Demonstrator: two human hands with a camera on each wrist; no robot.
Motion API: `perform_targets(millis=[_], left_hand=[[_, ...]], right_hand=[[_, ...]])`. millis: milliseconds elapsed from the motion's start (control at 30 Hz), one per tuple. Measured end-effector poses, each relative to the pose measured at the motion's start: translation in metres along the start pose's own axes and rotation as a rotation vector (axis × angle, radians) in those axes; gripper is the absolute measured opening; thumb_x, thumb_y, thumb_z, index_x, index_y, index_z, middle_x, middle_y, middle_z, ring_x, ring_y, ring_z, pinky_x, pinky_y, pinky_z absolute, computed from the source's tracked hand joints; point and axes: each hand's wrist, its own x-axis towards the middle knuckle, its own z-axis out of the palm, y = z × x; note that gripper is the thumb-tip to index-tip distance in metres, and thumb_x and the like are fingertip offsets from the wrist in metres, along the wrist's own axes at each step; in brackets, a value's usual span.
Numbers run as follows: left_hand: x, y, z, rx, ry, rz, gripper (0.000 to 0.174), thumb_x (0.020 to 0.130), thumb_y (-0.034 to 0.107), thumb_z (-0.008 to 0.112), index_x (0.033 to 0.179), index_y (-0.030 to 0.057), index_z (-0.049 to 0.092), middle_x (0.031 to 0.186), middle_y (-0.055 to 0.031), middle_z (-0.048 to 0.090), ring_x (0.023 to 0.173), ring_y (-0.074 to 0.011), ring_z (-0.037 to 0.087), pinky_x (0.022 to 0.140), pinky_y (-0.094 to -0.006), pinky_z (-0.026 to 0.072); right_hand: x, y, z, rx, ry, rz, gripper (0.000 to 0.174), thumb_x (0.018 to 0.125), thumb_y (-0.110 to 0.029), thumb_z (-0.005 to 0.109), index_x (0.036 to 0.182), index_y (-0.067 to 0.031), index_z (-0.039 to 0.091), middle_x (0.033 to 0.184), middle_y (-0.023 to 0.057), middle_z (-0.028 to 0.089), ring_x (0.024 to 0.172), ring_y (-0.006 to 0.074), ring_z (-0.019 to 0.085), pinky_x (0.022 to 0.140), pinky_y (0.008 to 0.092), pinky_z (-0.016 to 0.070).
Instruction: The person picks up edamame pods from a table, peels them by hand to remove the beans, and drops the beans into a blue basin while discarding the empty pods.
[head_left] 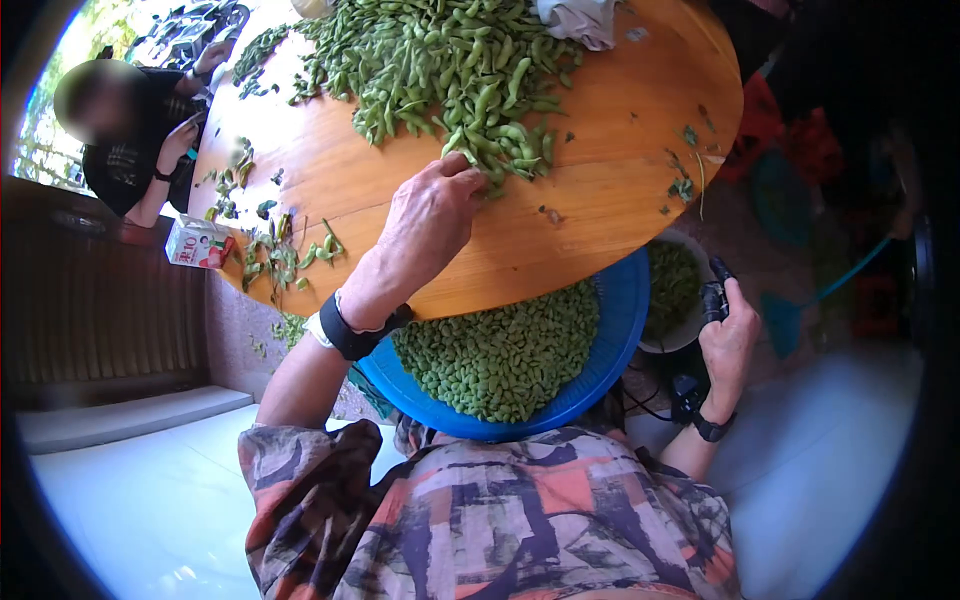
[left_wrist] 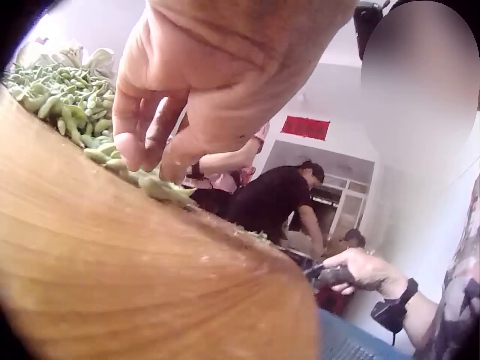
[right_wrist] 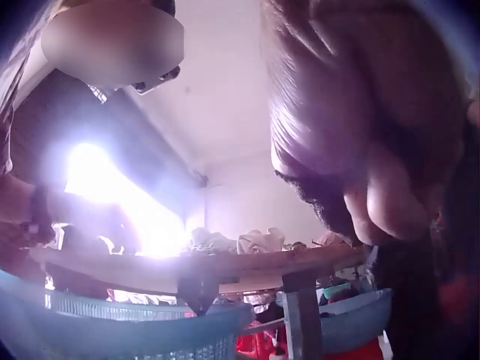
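Observation:
My left hand (head_left: pixel 432 215) reaches over the wooden table to the near edge of a heap of green soybean pods (head_left: pixel 440 70). Its thumb and fingers pinch a pod (left_wrist: pixel 161 187), seen low over the wood in the left wrist view. My right hand (head_left: pixel 730 340) is off the table at the right, beside a white bucket (head_left: pixel 690 343) of green pieces. Black coverings wrap some of its fingers, and nothing shows between them. Below the table edge, a blue basin (head_left: pixel 628 320) holds many shelled green beans (head_left: pixel 500 350).
A round wooden table (head_left: pixel 600 170) fills the front. Scattered leaves and pods (head_left: pixel 275 255) lie at its left, near a white carton (head_left: pixel 198 243). A pale cloth (head_left: pixel 585 22) sits at the far side. Another person (head_left: pixel 130 140) sits at the left; a red bag (head_left: pixel 760 120) is at the right.

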Motion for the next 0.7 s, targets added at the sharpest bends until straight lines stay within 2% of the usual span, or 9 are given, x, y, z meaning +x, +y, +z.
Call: perform_targets(millis=[67,100,167,200,267,333,367,467,700], left_hand=[[0.0,-0.004,0.002,0.034,-0.026,0.034,0.018,0.078,-0.002,0.059,0.095,0.0019,0.065,0.089,-0.0162,0.06,0.078,-0.0364,0.061,0.071,-0.0447,0.0508],[-0.003,-0.002,0.0,0.059,-0.036,-0.003,0.018,0.078,-0.002,0.061,0.096,0.0011,0.064,0.09,-0.0158,0.063,0.075,-0.0345,0.062,0.068,-0.0407,0.0508],[-0.009,0.002,-0.005,0.084,-0.044,-0.04,0.019,0.079,-0.002,0.063,0.097,0.0002,0.063,0.092,-0.0154,0.065,0.072,-0.0326,0.063,0.064,-0.0367,0.0509],[-0.013,0.005,-0.008,-0.001,-0.028,-0.074,0.016,0.081,-0.001,0.063,0.097,0.0007,0.063,0.089,-0.0131,0.065,0.07,-0.0272,0.063,0.062,-0.034,0.0504],[-0.022,0.013,-0.011,-0.091,-0.016,-0.107,0.014,0.084,0.0,0.063,0.097,0.0012,0.062,0.086,-0.0109,0.066,0.068,-0.0218,0.063,0.06,-0.0313,0.0499],[-0.032,0.022,-0.011,-0.517,-0.033,-0.457,0.011,0.085,-0.001,0.063,0.096,0.0013,0.062,0.076,-0.0071,0.065,0.066,-0.0156,0.065,0.058,-0.0304,0.051],[-0.036,0.028,-0.01,-0.767,-0.029,-0.502,0.008,0.089,0.002,0.065,0.095,0.0007,0.06,0.072,-0.0027,0.064,0.062,-0.0064,0.06,0.053,-0.0232,0.048],[-0.052,0.048,0.0,-1.134,-0.041,-0.513,0.009,0.088,0.001,0.066,0.092,0.0009,0.059,0.074,-0.002,0.064,0.063,-0.0062,0.059,0.054,-0.0205,0.0479],[-0.077,0.057,0.022,-1.216,0.066,-0.479,0.021,0.086,-0.004,0.067,0.091,0.0025,0.049,0.078,-0.0016,0.058,0.064,-0.0058,0.057,0.053,-0.0205,0.0466]], right_hand=[[-0.003,-0.004,0.007,0.011,0.075,-0.062,0.027,0.081,0.003,0.054,0.107,0.0003,0.062,0.086,0.0254,0.064,0.081,0.0401,0.064,0.073,0.0426,0.0487],[-0.005,-0.01,0.009,0.013,0.075,-0.055,0.027,0.081,0.003,0.054,0.107,0.0003,0.062,0.086,0.0254,0.064,0.081,0.0401,0.064,0.073,0.0426,0.0487],[-0.005,-0.027,0.011,0.277,0.04,-0.072,0.022,0.085,-0.002,0.057,0.106,-0.0007,0.064,0.081,0.0214,0.064,0.073,0.0306,0.064,0.069,0.0377,0.0489],[-0.005,-0.03,0.015,0.324,0.005,-0.103,0.023,0.085,-0.002,0.057,0.106,-0.0011,0.065,0.077,0.0152,0.064,0.069,0.0198,0.062,0.066,0.0319,0.0475],[-0.008,-0.055,0.02,0.566,-0.145,-0.13,0.022,0.088,-0.005,0.056,0.107,-0.0019,0.065,0.075,0.0095,0.065,0.069,0.0138,0.061,0.064,0.0282,0.0468],[-0.01,-0.078,0.038,0.823,-0.27,-0.212,0.022,0.091,-0.009,0.054,0.107,-0.0008,0.065,0.074,0.0019,0.063,0.066,0.0072,0.056,0.059,0.0243,0.0445],[-0.01,-0.097,0.04,0.874,-0.401,-0.15,0.024,0.092,-0.013,0.053,0.109,-0.0006,0.065,0.071,0.0001,0.061,0.063,0.0053,0.054,0.056,0.0225,0.0427],[-0.006,-0.128,0.051,1.128,-0.741,0.034,0.028,0.093,-0.017,0.051,0.111,0.0005,0.064,0.064,-0.0039,0.054,0.054,0.0015,0.048,0.048,0.0187,0.0375],[-0.009,-0.129,0.063,1.237,-0.835,0.048,0.018,0.091,-0.011,0.05,0.095,0.0004,0.062,0.063,-0.0033,0.052,0.052,0.0026,0.048,0.044,0.0183,0.0352]])
